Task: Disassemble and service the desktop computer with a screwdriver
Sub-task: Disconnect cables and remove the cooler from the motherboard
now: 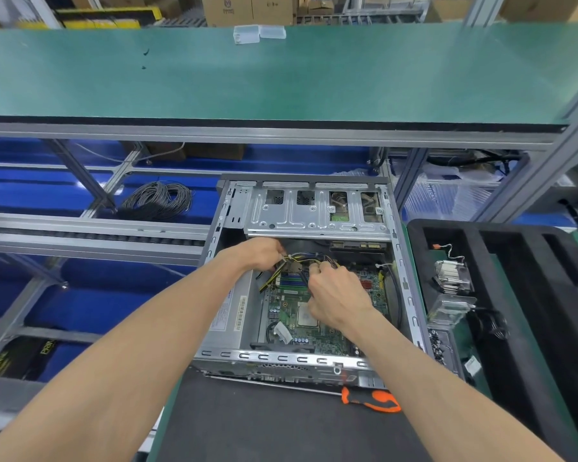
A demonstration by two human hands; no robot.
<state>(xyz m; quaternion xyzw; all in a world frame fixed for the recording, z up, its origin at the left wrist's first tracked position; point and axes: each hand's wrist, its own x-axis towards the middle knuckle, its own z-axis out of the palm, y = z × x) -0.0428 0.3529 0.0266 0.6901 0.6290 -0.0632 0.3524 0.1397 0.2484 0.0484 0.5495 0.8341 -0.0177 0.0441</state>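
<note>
- The desktop computer (301, 271) lies open on its side on a dark mat (264, 425), side panel off, with the green circuit board (291, 315) facing up.
- Both of the person's hands are inside the case, over the far end of the board.
- The left hand (262, 253) is curled around a bundle of yellow and black wires (302, 260), fingers pressed together on it.
- The right hand (336, 295) has its fingers pinched on the same wires just beside the left; the fingertips are hidden, so I cannot tell exactly what they grip.
- The screwdriver (369, 399), orange and black at the handle, lies on the mat touching the near edge of the case, in neither hand.
- A black foam tray (531, 261) to the right holds a metal cooler (451, 275) and a clear plastic box (452, 310).
- A coil of grey cable (157, 200) sits well apart to the left, behind the frame.
- Two small clear boxes (259, 33) rest on the green shelf (281, 78) above.
</note>
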